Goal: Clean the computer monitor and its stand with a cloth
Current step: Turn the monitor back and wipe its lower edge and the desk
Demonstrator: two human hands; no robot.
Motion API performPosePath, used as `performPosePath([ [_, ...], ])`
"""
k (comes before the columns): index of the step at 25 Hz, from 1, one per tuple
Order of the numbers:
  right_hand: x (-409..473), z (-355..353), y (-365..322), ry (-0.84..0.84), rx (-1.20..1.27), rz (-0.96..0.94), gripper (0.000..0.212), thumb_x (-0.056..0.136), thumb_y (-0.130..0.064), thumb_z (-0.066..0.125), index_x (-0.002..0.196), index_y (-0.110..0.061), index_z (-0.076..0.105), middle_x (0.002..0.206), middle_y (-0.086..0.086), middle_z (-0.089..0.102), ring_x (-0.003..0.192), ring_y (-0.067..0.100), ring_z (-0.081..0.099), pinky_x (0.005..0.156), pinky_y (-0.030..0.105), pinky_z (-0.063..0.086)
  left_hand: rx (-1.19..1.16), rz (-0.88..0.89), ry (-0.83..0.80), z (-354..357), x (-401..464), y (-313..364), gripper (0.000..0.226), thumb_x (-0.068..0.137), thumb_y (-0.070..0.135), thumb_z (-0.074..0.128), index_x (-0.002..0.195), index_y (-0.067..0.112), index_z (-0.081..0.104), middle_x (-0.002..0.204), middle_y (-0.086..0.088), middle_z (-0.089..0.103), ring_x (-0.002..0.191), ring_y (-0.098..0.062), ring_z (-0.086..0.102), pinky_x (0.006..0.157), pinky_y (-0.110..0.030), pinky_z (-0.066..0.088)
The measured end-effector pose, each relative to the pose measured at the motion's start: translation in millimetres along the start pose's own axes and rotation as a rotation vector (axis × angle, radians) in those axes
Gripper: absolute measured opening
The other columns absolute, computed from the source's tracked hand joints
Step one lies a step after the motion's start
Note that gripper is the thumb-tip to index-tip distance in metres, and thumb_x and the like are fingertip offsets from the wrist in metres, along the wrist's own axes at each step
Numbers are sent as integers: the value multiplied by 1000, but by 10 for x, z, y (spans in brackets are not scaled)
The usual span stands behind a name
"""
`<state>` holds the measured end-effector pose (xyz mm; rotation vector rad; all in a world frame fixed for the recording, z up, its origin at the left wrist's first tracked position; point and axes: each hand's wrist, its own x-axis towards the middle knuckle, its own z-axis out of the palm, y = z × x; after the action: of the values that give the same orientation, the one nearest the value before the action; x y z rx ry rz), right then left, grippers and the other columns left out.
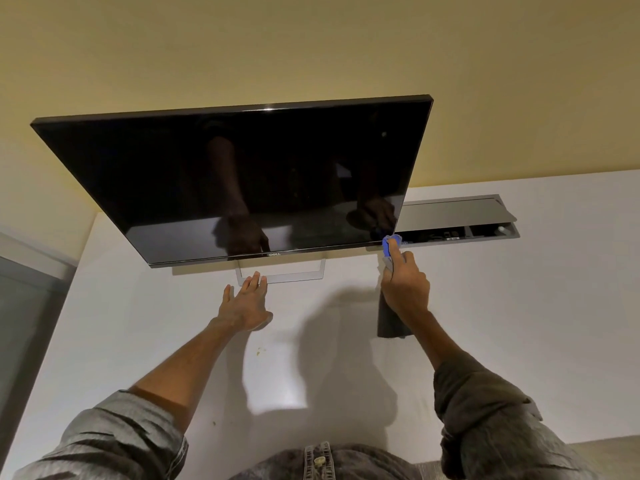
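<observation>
A black monitor (pixel 235 181) with a dark, switched-off screen stands on a white desk (pixel 519 306). Its silver frame stand (pixel 320 270) shows below the bottom bezel. My right hand (pixel 405 289) grips a blue and grey cloth (pixel 390 244) and holds its blue tip against the screen's lower right corner. A dark part of the cloth hangs below my wrist. My left hand (pixel 246 303) lies flat with straight fingers on the desk, its fingertips touching the stand's left front corner.
An open cable tray (pixel 460 220) with a raised grey lid is set into the desk behind the monitor's right side. A yellow wall rises behind. The desk's left edge (pixel 62 306) borders a grey panel. A small yellowish spot marks the desk near my left forearm.
</observation>
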<state>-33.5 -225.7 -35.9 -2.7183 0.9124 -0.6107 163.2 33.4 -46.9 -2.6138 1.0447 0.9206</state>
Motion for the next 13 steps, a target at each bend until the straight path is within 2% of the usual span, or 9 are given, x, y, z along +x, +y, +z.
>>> performPosePath([
  [3,5,26,-400,24,72,-57,38,86,-17,71,120,-1,65,72,11,65,42,14,48,43,17,42,-5,-5,10,17,0,1,82,95,42,47,154,14,-4,162,-5,-14,149,-24,-7,116,-56,1],
  [7,-33,119,-756,-49,76,-158,43,77,-15,80,115,-2,69,84,11,70,39,13,45,48,12,29,-12,-1,6,18,10,1,82,95,41,47,154,14,-4,161,-5,-15,149,-25,-7,116,-56,1],
  [9,23,91,-655,-16,-19,-227,42,72,-16,85,109,-3,71,79,12,67,38,15,44,47,15,29,-16,0,6,9,7,-6,82,96,42,47,154,14,-4,161,-6,-15,149,-25,-8,116,-56,0],
  [11,74,-96,-481,-37,-146,-217,45,79,-12,78,123,-12,66,80,11,61,45,20,48,48,22,30,-19,8,1,12,11,-9,82,96,43,47,154,15,-4,161,-5,-15,149,-25,-8,116,-57,-1],
  [13,149,-284,-277,-167,-173,-42,59,90,-10,58,145,-25,41,106,13,57,72,29,60,57,32,41,-28,12,0,26,26,-22,83,95,43,47,154,15,-4,161,-5,-16,149,-25,-8,116,-57,-1],
])
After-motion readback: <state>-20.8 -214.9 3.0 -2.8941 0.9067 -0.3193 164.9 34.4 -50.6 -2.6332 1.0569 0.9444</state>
